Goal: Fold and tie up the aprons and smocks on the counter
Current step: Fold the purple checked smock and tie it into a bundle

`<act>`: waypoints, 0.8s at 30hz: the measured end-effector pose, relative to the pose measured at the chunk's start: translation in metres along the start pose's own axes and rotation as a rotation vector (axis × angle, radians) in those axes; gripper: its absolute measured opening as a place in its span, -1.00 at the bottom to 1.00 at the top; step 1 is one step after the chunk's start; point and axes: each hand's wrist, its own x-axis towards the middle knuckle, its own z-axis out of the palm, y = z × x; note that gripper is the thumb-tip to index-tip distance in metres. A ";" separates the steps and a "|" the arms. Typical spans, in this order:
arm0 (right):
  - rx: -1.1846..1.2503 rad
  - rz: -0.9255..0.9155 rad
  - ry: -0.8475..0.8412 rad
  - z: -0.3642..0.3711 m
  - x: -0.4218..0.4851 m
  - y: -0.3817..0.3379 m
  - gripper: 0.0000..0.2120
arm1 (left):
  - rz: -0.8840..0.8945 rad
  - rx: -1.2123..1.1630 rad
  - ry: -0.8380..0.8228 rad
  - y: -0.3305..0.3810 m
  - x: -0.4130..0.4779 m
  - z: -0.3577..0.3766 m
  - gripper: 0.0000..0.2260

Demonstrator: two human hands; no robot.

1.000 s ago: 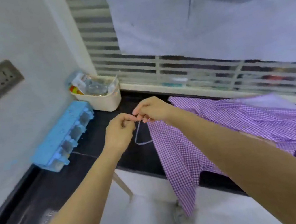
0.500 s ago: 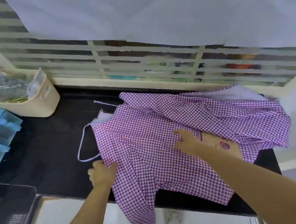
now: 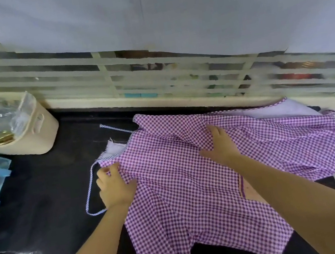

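Smock in purple check lies spread on the black bench, its near hem hanging over the front edge. The left hand has its grip closed on the cloth's left edge beside the striped strap. The right hand lies open, pressing the middle flat. The fold should go cleanest if the right palm pins the cloth while the left draws its edge across, strap tucked in. A small mark by the right forearm is unreadable, and the tub beyond shows no legible label.
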 end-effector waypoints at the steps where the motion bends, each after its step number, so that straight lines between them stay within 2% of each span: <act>1: -0.039 0.019 -0.041 0.005 0.003 -0.002 -0.14 | 0.021 0.020 -0.052 -0.002 0.012 -0.001 -0.30; 3: -0.134 0.015 -0.051 0.018 0.001 -0.005 -0.31 | 0.060 0.113 -0.137 -0.006 0.023 0.000 -0.22; 6: -0.158 0.025 -0.114 0.034 -0.006 -0.013 -0.78 | 0.120 0.234 -0.164 -0.014 0.036 -0.002 -0.15; 11: -0.138 -0.139 -0.466 0.032 -0.009 -0.032 -0.93 | 0.075 0.362 -0.199 -0.028 0.050 -0.019 -0.13; 12: -0.072 -0.168 -0.443 0.029 -0.007 -0.037 -0.95 | 0.050 0.376 -0.184 -0.031 0.055 -0.026 -0.15; 13: 0.030 -0.174 -0.343 0.026 -0.003 -0.040 -0.94 | 0.027 0.389 -0.162 -0.034 0.060 -0.030 -0.17; 15: 0.220 -0.153 -0.027 0.018 0.000 -0.046 -0.93 | 0.015 0.384 -0.094 -0.036 0.065 -0.035 -0.25; 17: 0.313 -0.154 0.216 0.013 0.000 -0.049 -0.98 | 0.061 0.338 -0.008 -0.033 0.064 -0.032 -0.30; 18: 0.306 -0.148 0.259 0.012 0.001 -0.046 -0.86 | 0.095 0.314 0.016 -0.029 0.062 -0.030 -0.31; 19: 0.258 -0.114 0.212 0.010 0.000 -0.042 -0.65 | 0.122 0.294 0.024 -0.023 0.060 -0.027 -0.31; 21: 0.008 0.028 -0.054 0.011 -0.005 -0.031 -0.20 | 0.140 0.258 0.004 -0.012 0.056 -0.022 -0.32; 22: -0.140 0.056 -0.144 0.012 -0.009 -0.023 -0.13 | 0.133 0.238 -0.022 -0.004 0.052 -0.020 -0.33; 23: -0.241 0.051 -0.165 0.012 -0.011 -0.017 -0.19 | 0.118 0.230 -0.054 0.001 0.050 -0.018 -0.34; 24: -0.275 0.032 -0.157 0.011 -0.012 -0.010 -0.35 | 0.100 0.235 -0.086 0.006 0.047 -0.015 -0.35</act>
